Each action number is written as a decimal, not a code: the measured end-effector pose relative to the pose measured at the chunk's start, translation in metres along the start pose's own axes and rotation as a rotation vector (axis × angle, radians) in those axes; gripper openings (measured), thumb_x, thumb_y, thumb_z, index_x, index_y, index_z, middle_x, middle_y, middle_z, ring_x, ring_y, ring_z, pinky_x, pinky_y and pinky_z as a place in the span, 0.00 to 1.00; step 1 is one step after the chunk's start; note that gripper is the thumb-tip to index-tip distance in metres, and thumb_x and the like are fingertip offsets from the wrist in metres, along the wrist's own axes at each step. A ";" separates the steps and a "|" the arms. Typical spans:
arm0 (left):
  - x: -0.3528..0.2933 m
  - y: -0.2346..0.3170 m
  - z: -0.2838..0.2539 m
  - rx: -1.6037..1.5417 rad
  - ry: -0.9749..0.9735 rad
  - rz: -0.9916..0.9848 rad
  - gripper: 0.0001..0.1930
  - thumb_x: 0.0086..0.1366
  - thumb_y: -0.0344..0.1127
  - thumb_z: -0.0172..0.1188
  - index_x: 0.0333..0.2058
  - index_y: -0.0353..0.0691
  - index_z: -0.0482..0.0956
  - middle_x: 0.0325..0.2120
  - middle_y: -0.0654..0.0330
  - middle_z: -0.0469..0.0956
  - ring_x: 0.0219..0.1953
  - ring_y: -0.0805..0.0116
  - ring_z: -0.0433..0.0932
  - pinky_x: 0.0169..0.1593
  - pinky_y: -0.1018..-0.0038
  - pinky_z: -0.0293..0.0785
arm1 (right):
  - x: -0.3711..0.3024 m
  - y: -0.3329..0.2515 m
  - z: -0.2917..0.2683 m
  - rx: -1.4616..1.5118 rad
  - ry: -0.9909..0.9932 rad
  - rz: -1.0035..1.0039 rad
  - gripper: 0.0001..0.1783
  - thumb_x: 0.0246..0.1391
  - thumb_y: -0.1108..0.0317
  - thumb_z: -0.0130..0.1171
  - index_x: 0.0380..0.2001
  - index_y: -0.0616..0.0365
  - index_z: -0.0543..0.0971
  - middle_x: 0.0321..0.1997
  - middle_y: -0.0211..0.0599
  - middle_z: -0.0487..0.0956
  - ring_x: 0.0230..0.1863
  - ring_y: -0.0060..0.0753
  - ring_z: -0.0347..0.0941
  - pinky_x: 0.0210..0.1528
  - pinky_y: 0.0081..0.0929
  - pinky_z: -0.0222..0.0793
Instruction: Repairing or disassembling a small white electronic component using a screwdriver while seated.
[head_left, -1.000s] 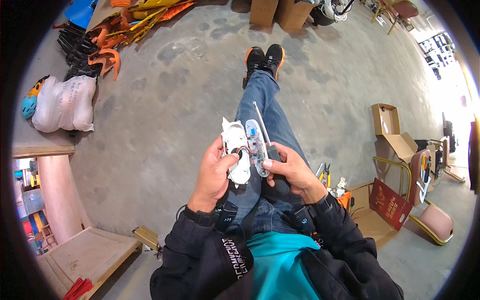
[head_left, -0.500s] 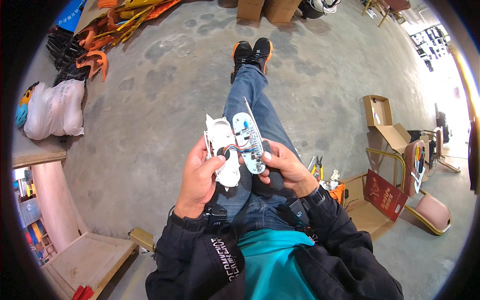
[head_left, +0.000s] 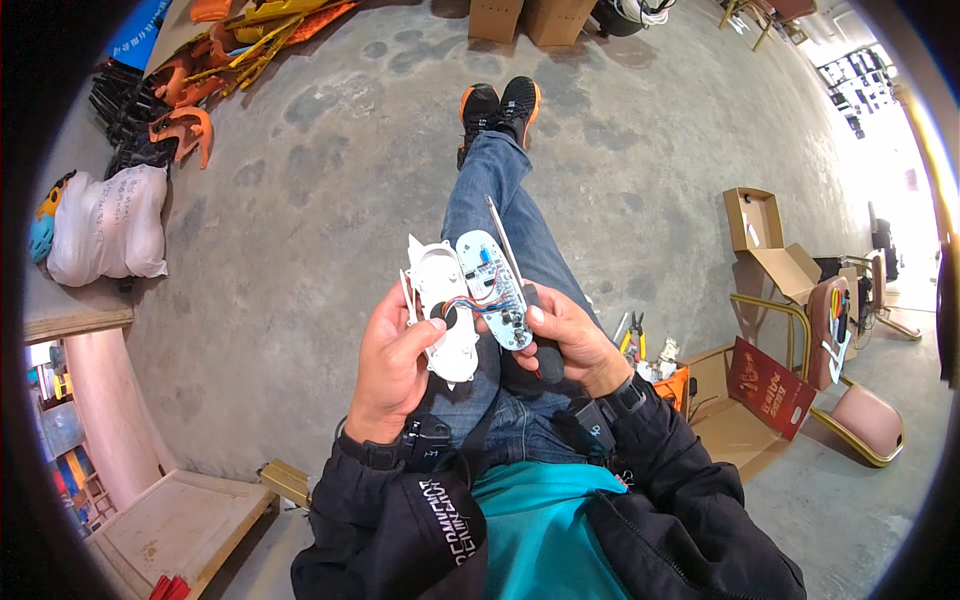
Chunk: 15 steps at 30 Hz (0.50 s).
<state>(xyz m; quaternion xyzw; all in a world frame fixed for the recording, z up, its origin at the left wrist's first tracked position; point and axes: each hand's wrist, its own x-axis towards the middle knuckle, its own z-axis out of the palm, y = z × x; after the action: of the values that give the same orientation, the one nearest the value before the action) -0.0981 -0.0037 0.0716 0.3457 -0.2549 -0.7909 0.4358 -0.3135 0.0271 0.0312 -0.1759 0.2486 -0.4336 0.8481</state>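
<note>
My left hand (head_left: 392, 350) is closed around a white plastic housing (head_left: 458, 350), its thumb near a round black part (head_left: 442, 316) inside. Coloured wires (head_left: 470, 303) run from there to a pale oval circuit board (head_left: 488, 278). Thumb and fingers of my right hand (head_left: 577, 340) pinch the lower right edge of this board. The same hand also keeps a screwdriver against its palm; the black handle (head_left: 547, 358) points toward me and the thin metal shaft (head_left: 503, 238) sticks out past the board. Both parts are held above my crossed legs.
On the right, an orange toolbox (head_left: 672, 385) with pliers (head_left: 638, 332) stands by an open cardboard box (head_left: 728, 405) and a tipped chair (head_left: 862, 425). Orange and black plastic parts (head_left: 185, 130) and a white bag (head_left: 110, 225) lie left. A wooden board (head_left: 185, 520) is near left.
The circuit board has tilted, its far end swinging left toward the housing. The housing and my left hand have dropped slightly nearer to me. Both hands keep their hold.
</note>
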 end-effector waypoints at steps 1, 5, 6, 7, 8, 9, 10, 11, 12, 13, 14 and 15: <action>0.000 0.001 0.002 -0.017 -0.008 0.000 0.26 0.57 0.18 0.47 0.57 0.29 0.66 0.47 0.53 0.77 0.48 0.66 0.79 0.53 0.70 0.74 | 0.000 0.000 -0.001 0.001 0.000 -0.001 0.28 0.61 0.59 0.61 0.58 0.61 0.65 0.49 0.44 0.78 0.27 0.15 0.69 0.26 0.17 0.74; 0.000 0.001 0.002 -0.026 0.005 -0.017 0.26 0.57 0.17 0.47 0.57 0.29 0.66 0.46 0.52 0.78 0.46 0.64 0.80 0.52 0.69 0.75 | -0.001 0.001 -0.002 -0.001 0.014 -0.016 0.29 0.60 0.60 0.61 0.59 0.61 0.64 0.49 0.44 0.78 0.27 0.16 0.69 0.26 0.17 0.74; 0.001 -0.002 -0.001 -0.013 0.020 -0.012 0.26 0.57 0.17 0.47 0.57 0.29 0.65 0.46 0.51 0.78 0.45 0.63 0.80 0.51 0.69 0.76 | -0.001 0.001 -0.001 -0.001 0.021 -0.016 0.29 0.60 0.60 0.61 0.59 0.61 0.64 0.48 0.44 0.78 0.27 0.16 0.69 0.25 0.17 0.74; 0.002 -0.003 -0.002 0.001 0.035 -0.007 0.26 0.57 0.17 0.46 0.57 0.29 0.65 0.45 0.50 0.78 0.44 0.62 0.81 0.51 0.68 0.77 | -0.001 0.001 -0.001 -0.001 0.020 -0.016 0.29 0.60 0.60 0.61 0.59 0.61 0.64 0.48 0.44 0.78 0.27 0.16 0.69 0.25 0.17 0.74; 0.001 -0.004 -0.003 0.002 0.036 -0.007 0.26 0.57 0.17 0.46 0.57 0.29 0.65 0.45 0.50 0.78 0.44 0.62 0.81 0.51 0.68 0.77 | -0.001 0.001 0.000 -0.003 0.031 -0.012 0.29 0.60 0.60 0.61 0.58 0.61 0.64 0.48 0.44 0.78 0.27 0.16 0.69 0.25 0.17 0.73; 0.001 -0.002 -0.001 0.001 0.020 -0.015 0.26 0.57 0.17 0.46 0.57 0.29 0.65 0.45 0.49 0.78 0.44 0.62 0.81 0.50 0.68 0.77 | -0.002 0.001 0.000 -0.006 0.043 -0.009 0.29 0.60 0.60 0.62 0.58 0.61 0.64 0.48 0.43 0.78 0.27 0.16 0.69 0.25 0.18 0.73; 0.000 -0.001 0.000 0.000 0.004 -0.024 0.26 0.57 0.18 0.46 0.57 0.28 0.65 0.45 0.49 0.78 0.44 0.61 0.81 0.50 0.68 0.77 | -0.002 0.001 -0.001 -0.004 0.042 -0.010 0.29 0.60 0.60 0.62 0.58 0.61 0.64 0.48 0.43 0.78 0.27 0.16 0.69 0.25 0.18 0.73; 0.000 -0.001 0.000 0.001 0.005 -0.024 0.26 0.57 0.18 0.46 0.57 0.28 0.65 0.45 0.49 0.78 0.44 0.61 0.81 0.50 0.68 0.77 | -0.002 0.001 -0.002 -0.004 0.043 -0.013 0.29 0.60 0.60 0.62 0.58 0.61 0.64 0.48 0.43 0.78 0.27 0.16 0.69 0.25 0.18 0.73; 0.001 -0.001 0.000 0.005 -0.003 -0.034 0.26 0.57 0.17 0.46 0.57 0.28 0.65 0.45 0.49 0.78 0.44 0.61 0.81 0.50 0.69 0.77 | -0.001 0.002 -0.003 -0.004 0.043 -0.016 0.30 0.59 0.60 0.62 0.58 0.61 0.64 0.48 0.43 0.78 0.27 0.17 0.68 0.25 0.18 0.73; 0.001 -0.001 0.000 0.009 -0.011 -0.044 0.25 0.57 0.17 0.46 0.57 0.28 0.66 0.45 0.49 0.78 0.45 0.62 0.81 0.50 0.70 0.77 | -0.002 0.001 -0.003 -0.002 0.041 -0.017 0.30 0.59 0.60 0.62 0.58 0.61 0.64 0.48 0.43 0.78 0.27 0.17 0.68 0.25 0.18 0.73; 0.001 -0.001 0.000 0.012 -0.010 -0.043 0.25 0.57 0.17 0.46 0.57 0.28 0.66 0.45 0.49 0.78 0.45 0.62 0.81 0.50 0.70 0.77 | -0.003 0.000 -0.003 -0.015 0.056 -0.026 0.30 0.59 0.60 0.63 0.58 0.60 0.64 0.47 0.43 0.78 0.27 0.17 0.69 0.25 0.18 0.74; 0.001 -0.001 0.001 0.019 -0.021 -0.048 0.25 0.58 0.17 0.45 0.57 0.28 0.65 0.45 0.49 0.78 0.45 0.62 0.81 0.50 0.70 0.77 | -0.003 -0.001 -0.001 -0.028 0.069 -0.035 0.29 0.58 0.60 0.63 0.57 0.60 0.65 0.47 0.43 0.78 0.28 0.17 0.71 0.25 0.18 0.74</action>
<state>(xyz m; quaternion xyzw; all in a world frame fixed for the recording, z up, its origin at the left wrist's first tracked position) -0.0997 -0.0037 0.0709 0.3475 -0.2589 -0.8022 0.4106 -0.3164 0.0290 0.0313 -0.1770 0.2807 -0.4509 0.8286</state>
